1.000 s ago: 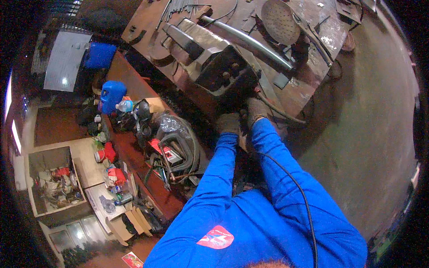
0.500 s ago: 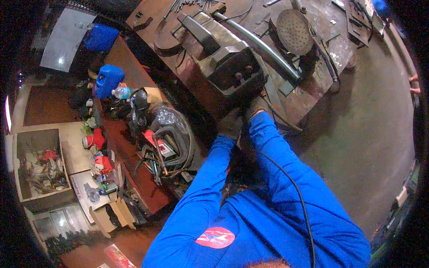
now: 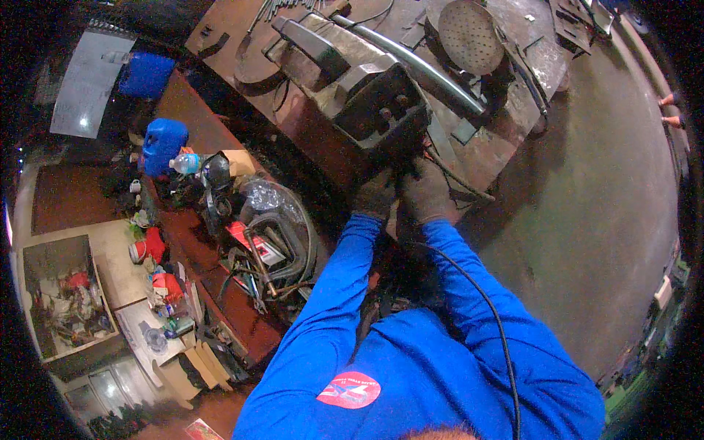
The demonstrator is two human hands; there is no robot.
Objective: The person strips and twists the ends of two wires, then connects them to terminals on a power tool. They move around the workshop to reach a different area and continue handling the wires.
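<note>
Fingers of left hand (image 3: 372,195) and right hand (image 3: 426,193) shadowed, grip untellable, just nearside of boxy machine (image 3: 361,82), long axis slanting up-left; right hand nearer thick cable (image 3: 470,189).

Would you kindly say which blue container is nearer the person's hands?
The blue jug beside the clear plastic bottle; the other blue container is farther away, beside the white panel.

Brown worktable (image 3: 502,143), boxy machine (image 3: 378,103), shiny pipe (image 3: 416,64) atop
</note>
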